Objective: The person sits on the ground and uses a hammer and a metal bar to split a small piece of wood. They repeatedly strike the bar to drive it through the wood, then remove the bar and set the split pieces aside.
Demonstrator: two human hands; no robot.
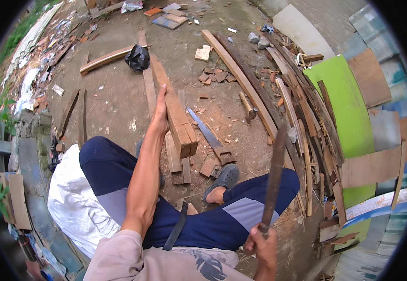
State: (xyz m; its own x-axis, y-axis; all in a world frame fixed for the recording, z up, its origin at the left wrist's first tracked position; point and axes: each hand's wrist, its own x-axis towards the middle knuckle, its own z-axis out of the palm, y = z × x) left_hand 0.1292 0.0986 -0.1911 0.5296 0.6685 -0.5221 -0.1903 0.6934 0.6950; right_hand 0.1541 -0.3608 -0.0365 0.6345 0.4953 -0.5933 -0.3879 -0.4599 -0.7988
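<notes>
My left hand [160, 114] grips the left side of a thick wooden beam [173, 105]. The beam is raised at a slant between my knees, and its near end shows a notch or split. My right hand [263, 246] is closed around the lower end of a long, dark, rusty machete-like blade [274, 178], which points up and away beside my right knee; its handle is hidden in my fist. A handsaw [205, 131] with a wooden handle lies on the ground just right of the beam. Short wood offcuts [174, 152] lie below the beam's near end.
A hammer-like tool [248, 107] lies farther right, near long planks [243, 79] and a pile of wood strips [306, 103]. A green panel [341, 103] leans at the right. A black plastic bag [138, 58] sits beyond the beam; a white sack [74, 206] is beside my left leg.
</notes>
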